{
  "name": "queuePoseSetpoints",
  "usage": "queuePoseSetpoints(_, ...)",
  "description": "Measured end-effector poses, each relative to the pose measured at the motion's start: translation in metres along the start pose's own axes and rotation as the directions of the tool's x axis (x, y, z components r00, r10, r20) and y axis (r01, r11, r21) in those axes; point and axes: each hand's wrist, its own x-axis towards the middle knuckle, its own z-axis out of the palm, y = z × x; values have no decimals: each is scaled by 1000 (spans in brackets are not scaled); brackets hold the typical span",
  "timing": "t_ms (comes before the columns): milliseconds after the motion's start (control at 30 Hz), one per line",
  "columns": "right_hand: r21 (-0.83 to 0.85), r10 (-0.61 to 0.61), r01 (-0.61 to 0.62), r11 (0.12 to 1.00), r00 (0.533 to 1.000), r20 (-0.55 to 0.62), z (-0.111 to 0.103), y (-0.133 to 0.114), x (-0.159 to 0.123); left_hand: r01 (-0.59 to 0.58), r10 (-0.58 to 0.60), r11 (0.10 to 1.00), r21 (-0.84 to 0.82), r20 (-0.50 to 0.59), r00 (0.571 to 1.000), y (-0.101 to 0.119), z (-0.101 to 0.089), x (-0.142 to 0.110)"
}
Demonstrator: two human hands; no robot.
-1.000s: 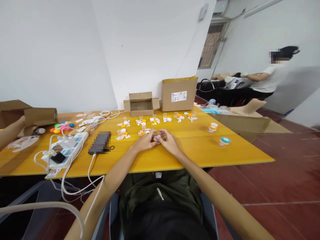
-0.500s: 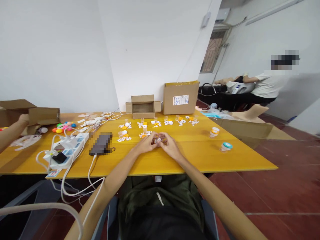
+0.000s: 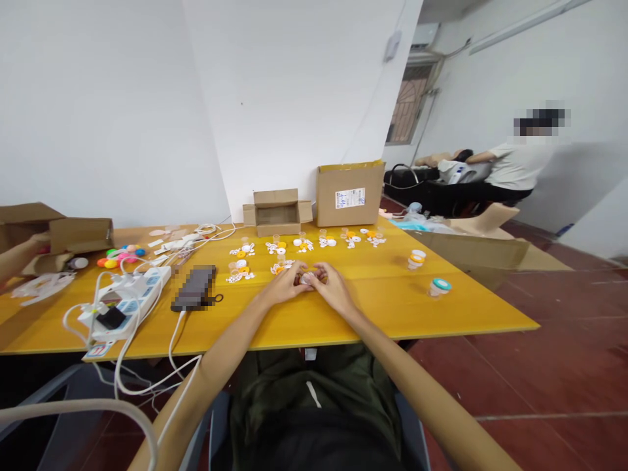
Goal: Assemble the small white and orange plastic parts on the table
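My left hand (image 3: 287, 284) and my right hand (image 3: 334, 289) meet over the table's near middle, fingers curled round a small whitish, partly clear round piece (image 3: 306, 279). Fingers cover much of it, so its exact kind is unclear. Just beyond the left hand lies a cluster of white dark-spotted pieces (image 3: 275, 269) with a clear cup and orange bits. Another spotted cluster (image 3: 239, 277) sits further left, and several like it form a row behind. To the right stand a small clear cup with a white-and-orange lid (image 3: 417, 256) and one with a teal lid (image 3: 441, 285).
On the left are a power strip (image 3: 135, 301) with white cables, a dark phone-like device (image 3: 196, 288) and colourful balls (image 3: 122, 255). Another person's arm (image 3: 22, 255) reaches into a carton (image 3: 81, 234). Two cardboard boxes stand at the back, a small open one (image 3: 277, 229) and a larger one (image 3: 349, 212).
The view has shifted slightly. Between my fingers, the dark-spotted look of the held piece has given way to a paler, whitish one. My hands stay in nearly the same place.
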Motion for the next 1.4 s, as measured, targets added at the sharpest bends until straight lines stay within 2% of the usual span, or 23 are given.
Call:
queuePoseSetpoints(233, 71, -69, 67, 995, 997, 25, 1, -1, -2, -2, 1, 1000, -28, -9, 1000, 4, -1, -1)
queuePoseSetpoints(500, 14, -32, 31, 999, 998, 46, 0, -1, -1, 3, -4, 1000, -26, -20, 1000, 5, -1, -1)
queuePoseSetpoints(700, 27, -62, 61, 998, 997, 46, 0, -7, -3, -4, 3, 1000, -18, -9, 1000, 4, -1, 0)
queuePoseSetpoints(900, 1, -7, 7, 1000, 998, 61, 0, -5, -2, 10, -10, 999, -36, -6, 1000, 3, 0, 0)
queuePoseSetpoints(1133, 55, -94, 90, 994, 994, 63, -1, -4, -3, -2, 2, 1000, -18, -14, 1000, 3, 0, 0)
queuePoseSetpoints(1400, 56, -87, 83, 995, 994, 61, 0, -1, -3, -29, 29, 1000, 3, -12, 1000, 3, 0, 1)
